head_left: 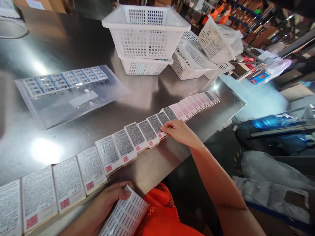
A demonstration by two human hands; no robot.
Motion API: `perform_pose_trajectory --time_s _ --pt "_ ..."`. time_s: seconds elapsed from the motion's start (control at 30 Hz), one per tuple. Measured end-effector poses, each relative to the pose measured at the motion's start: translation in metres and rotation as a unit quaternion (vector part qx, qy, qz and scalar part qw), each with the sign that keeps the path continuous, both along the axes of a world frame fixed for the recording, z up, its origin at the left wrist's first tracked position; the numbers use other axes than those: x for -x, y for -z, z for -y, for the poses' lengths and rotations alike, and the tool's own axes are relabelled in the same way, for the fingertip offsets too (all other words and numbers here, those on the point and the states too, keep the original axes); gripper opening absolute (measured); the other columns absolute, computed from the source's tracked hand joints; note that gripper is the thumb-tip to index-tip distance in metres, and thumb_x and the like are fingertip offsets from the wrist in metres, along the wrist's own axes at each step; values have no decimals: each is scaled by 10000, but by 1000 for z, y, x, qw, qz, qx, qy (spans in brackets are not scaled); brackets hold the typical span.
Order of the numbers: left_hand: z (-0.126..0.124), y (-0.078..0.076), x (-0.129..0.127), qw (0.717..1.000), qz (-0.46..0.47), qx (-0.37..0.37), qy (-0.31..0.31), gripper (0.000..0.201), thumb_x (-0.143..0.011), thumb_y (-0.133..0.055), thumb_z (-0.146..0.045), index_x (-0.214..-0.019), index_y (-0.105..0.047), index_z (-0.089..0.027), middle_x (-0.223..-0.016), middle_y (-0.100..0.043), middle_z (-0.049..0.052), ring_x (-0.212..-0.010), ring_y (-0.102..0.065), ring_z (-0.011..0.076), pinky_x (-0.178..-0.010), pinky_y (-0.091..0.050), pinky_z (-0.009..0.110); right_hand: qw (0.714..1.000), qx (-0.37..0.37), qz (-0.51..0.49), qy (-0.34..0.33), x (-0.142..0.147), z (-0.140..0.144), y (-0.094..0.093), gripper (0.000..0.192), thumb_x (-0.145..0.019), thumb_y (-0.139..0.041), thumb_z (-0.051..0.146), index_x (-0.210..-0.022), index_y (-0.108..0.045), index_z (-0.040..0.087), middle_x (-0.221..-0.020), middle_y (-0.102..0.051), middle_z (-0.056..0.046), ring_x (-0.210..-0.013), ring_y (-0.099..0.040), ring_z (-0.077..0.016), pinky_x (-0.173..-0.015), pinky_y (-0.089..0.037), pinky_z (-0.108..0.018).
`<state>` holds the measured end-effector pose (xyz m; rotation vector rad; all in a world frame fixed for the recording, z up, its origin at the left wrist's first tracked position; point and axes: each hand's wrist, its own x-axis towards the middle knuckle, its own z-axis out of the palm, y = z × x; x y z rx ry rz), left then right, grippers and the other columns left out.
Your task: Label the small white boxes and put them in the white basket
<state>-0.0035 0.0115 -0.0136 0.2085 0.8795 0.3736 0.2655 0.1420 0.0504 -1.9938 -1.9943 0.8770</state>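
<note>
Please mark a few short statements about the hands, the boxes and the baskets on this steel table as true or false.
1. The right hand touches the row of boxes. True.
2. The left hand is empty. False: it holds a sheet of labels.
3. The white baskets sit at the near edge. False: they stand at the far side of the table.
4. A clear plastic bag lies flat beyond the row. True.
5. The boxes stand upright in a stack. False: they lie flat, overlapping in a line.
</note>
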Motion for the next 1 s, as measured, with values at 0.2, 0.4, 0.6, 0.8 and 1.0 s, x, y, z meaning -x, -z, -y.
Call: perform_pose_trajectory --time_s 0.2,0.4,0.6,0.8,1.0 --pt "1 1 1 1000 11 11 -4 157 -541 -770 -217 -586 -638 -147 -508 -564 -22 -501 -458 117 -549 -320 235 1000 4 22 -15 2 -2 -3 288 -849 -589 397 -695 -699 180 -570 -567 30 -577 -504 -124 -593 -335 -252" --pt "0 -1 2 1000 16 -6 18 158 -575 -759 -228 -603 -631 -139 -526 -556 -10 -517 -459 125 -533 -297 239 999 4 36 -16 3 0 -2 289 -862 -586 404 -726 -706 179 -564 -563 33 -588 -517 -126 -591 -332 -245" --pt "1 -2 1 1000 11 -7 20 160 -584 -747 -248 -601 -625 -146 -510 -548 -19 -505 -450 123 -526 -285 242 999 -14 50 -12 7 3 -1 250 -878 -571 332 -709 -688 190 -627 -627 15 -633 -554 -133 -616 -340 -249" --pt "0 -4 -1 1000 0 5 10 181 -536 -765 -245 -568 -617 -146 -494 -554 -28 -494 -433 103 -548 -312 233 994 -68 73 35 14 11 11 95 -823 -613 259 -750 -647 209 -764 -667 -6 -708 -567 -159 -669 -354 -281" --pt "9 -2 0 1000 16 5 -7 126 -598 -729 -245 -624 -643 -156 -538 -584 -21 -522 -488 123 -544 -352 241 959 -171 -132 183 -1 16 37 467 -595 -817 390 -846 -454 236 -773 -518 47 -631 -485 -135 -605 -391 -280"
